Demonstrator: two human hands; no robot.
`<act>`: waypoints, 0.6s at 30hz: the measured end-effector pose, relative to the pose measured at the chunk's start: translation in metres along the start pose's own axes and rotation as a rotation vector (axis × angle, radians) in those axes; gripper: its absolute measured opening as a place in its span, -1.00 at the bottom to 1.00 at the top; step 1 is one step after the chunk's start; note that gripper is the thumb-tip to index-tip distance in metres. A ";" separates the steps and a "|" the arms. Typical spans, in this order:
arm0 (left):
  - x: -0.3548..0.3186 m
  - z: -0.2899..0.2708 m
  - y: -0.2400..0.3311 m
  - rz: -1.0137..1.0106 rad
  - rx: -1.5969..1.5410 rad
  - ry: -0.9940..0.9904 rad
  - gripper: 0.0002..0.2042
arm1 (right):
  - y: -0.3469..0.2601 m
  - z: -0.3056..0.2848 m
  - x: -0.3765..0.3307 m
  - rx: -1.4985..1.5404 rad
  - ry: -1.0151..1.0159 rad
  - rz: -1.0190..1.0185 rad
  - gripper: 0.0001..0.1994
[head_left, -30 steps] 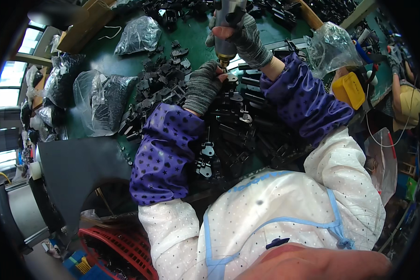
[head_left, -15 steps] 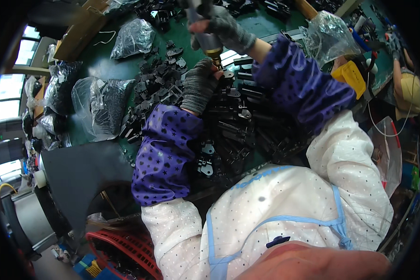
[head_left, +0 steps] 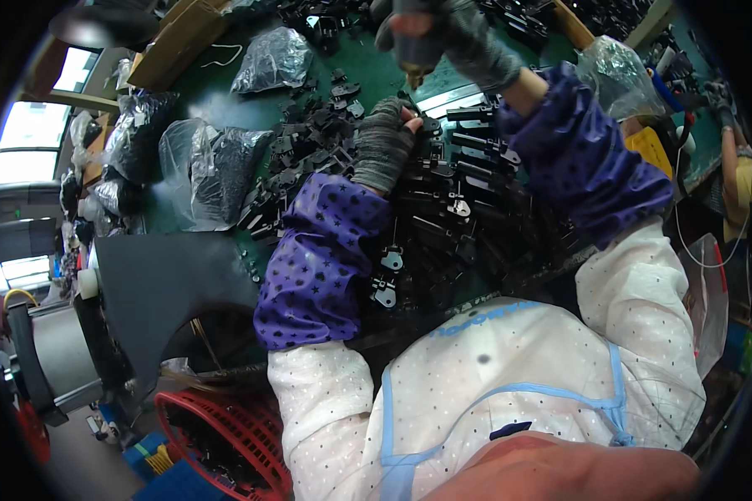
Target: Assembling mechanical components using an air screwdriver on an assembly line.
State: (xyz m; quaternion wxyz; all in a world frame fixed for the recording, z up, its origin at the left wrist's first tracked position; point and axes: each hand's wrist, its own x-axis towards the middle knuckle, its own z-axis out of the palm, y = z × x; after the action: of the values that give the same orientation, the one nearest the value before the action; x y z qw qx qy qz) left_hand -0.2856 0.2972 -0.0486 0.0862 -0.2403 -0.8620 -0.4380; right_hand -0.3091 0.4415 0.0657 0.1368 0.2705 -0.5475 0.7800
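My right hand [head_left: 474, 46], in a grey fingerless-tip glove, is wrapped around a power screwdriver [head_left: 417, 52] held upright at the top of the view. Its brass-coloured tip points down, above and apart from my left hand [head_left: 384, 144]. That hand, also gloved, has its fingers closed on a small black metal bracket [head_left: 431, 125], mostly hidden by the fingers. Right beside it lies a row of long black metal parts [head_left: 480, 171]. A heap of loose black brackets [head_left: 305, 138] covers the bench to its left.
Plastic bags of parts [head_left: 213, 171] and another clear bag [head_left: 273, 60] stand on the green bench. A red basket [head_left: 225, 426] sits below at the left. A yellow bin [head_left: 648, 152] and a clear bag [head_left: 616, 75] are at the right. Another person's arm [head_left: 731, 159] shows at the far right.
The screwdriver's tip has lifted off from my left fingers, where it was touching or close to them. The whole view has shifted, so the bench appears farther right.
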 end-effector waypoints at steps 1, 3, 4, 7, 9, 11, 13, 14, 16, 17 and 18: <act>0.001 -0.002 0.001 0.000 0.008 0.006 -0.84 | -0.007 -0.010 0.005 -0.314 -0.083 0.030 -0.59; 0.002 -0.007 0.001 -0.076 0.085 -0.054 -0.83 | -0.030 -0.018 -0.006 -0.812 -0.222 -0.115 -0.62; 0.006 -0.007 -0.002 0.047 0.064 -0.054 -0.82 | -0.034 -0.043 -0.021 -0.830 -0.211 -0.114 -0.62; 0.024 -0.050 -0.017 0.216 0.320 0.053 -0.76 | -0.071 -0.068 -0.067 -1.062 -0.272 -0.028 -0.49; 0.026 -0.065 -0.051 0.070 0.462 -0.078 -0.64 | -0.097 -0.093 -0.106 -1.055 -0.097 0.330 -0.53; 0.013 -0.090 -0.097 -0.054 0.552 -0.168 -0.70 | -0.112 -0.108 -0.123 -1.039 -0.109 0.467 -0.61; 0.010 -0.091 -0.138 -0.037 0.527 -0.156 -0.73 | -0.107 -0.140 -0.157 -1.091 -0.092 0.257 -0.68; 0.012 -0.087 -0.141 -0.044 0.500 -0.142 -0.76 | -0.105 -0.157 -0.176 -1.120 -0.089 0.298 -0.73; 0.015 -0.077 -0.133 -0.036 0.463 -0.132 -0.78 | -0.098 -0.179 -0.206 -1.204 -0.055 0.414 -0.82; 0.015 -0.079 -0.124 -0.085 0.406 -0.119 -0.81 | -0.101 -0.173 -0.211 -1.318 -0.123 0.615 -0.85; 0.017 -0.083 -0.114 -0.139 0.353 -0.104 -0.83 | -0.089 -0.184 -0.220 -1.327 -0.069 0.586 -0.86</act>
State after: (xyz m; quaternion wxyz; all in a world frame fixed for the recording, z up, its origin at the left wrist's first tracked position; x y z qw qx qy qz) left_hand -0.3618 0.1797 -0.0743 0.0520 -0.1835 -0.9432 -0.2719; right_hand -0.1343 0.6629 -0.0375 0.0401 -0.0029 -0.9594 0.2792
